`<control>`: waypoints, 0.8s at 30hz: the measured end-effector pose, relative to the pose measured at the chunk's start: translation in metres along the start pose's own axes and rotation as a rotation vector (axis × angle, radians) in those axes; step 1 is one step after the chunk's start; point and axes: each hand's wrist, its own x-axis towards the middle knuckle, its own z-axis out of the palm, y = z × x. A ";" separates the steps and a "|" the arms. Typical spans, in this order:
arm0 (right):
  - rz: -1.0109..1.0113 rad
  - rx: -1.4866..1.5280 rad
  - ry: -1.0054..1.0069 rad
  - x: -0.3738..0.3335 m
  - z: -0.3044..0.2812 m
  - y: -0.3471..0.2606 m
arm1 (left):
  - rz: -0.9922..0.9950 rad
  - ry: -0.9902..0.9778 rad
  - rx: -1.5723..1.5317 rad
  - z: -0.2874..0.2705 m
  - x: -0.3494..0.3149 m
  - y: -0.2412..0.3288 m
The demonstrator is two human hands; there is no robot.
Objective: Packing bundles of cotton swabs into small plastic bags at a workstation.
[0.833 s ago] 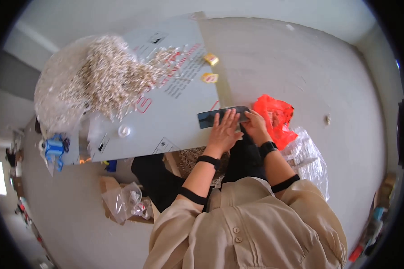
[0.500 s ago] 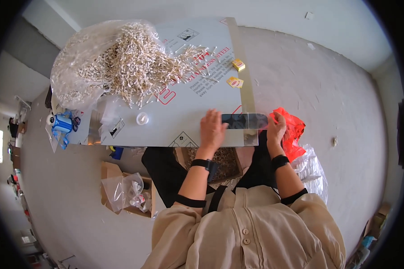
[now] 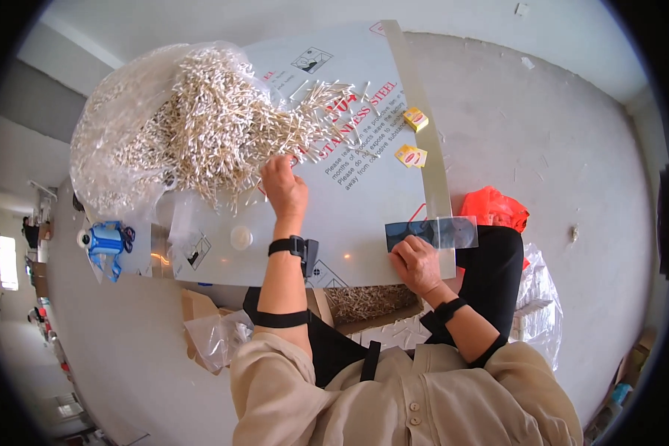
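A big heap of cotton swabs [image 3: 219,123] spills from a clear plastic bag [image 3: 119,126] over the film-covered steel tabletop [image 3: 334,245]. At the heap's near edge is my left hand [image 3: 284,192], its fingers bent and closed; what lies between the fingertips is hidden. A flat plastic sleeve [image 3: 416,232], dark on the left and clear on the right, lies across the table's right edge. My right hand [image 3: 418,266] has its curled fingers at the sleeve's near edge, closed there.
A small round white container [image 3: 241,238] stands left of centre. Two small yellow packets [image 3: 416,119] lie by the right edge. A blue canister [image 3: 105,241] is at far left. Beneath the table sits a box of swabs [image 3: 372,303]; a red bag [image 3: 492,208] is at the right.
My left hand has left the sleeve and reached forward-left to the swabs. The right hand has shifted from the sleeve's right end to its near edge. The view has tilted slightly.
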 end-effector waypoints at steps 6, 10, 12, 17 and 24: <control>0.025 0.018 -0.015 0.005 -0.005 -0.003 | 0.084 -0.252 0.288 0.016 0.065 -0.014; 0.033 0.008 -0.039 0.006 -0.006 -0.004 | 0.094 -0.411 0.275 0.023 0.091 -0.030; 0.045 0.003 -0.048 0.004 -0.007 -0.003 | 0.127 -0.399 0.291 0.022 0.096 -0.027; 0.046 0.000 -0.049 0.004 -0.008 -0.001 | 0.290 -0.295 0.363 0.006 0.084 -0.004; 0.034 -0.006 -0.022 0.004 -0.004 -0.001 | 0.247 -0.482 0.378 0.000 0.004 0.052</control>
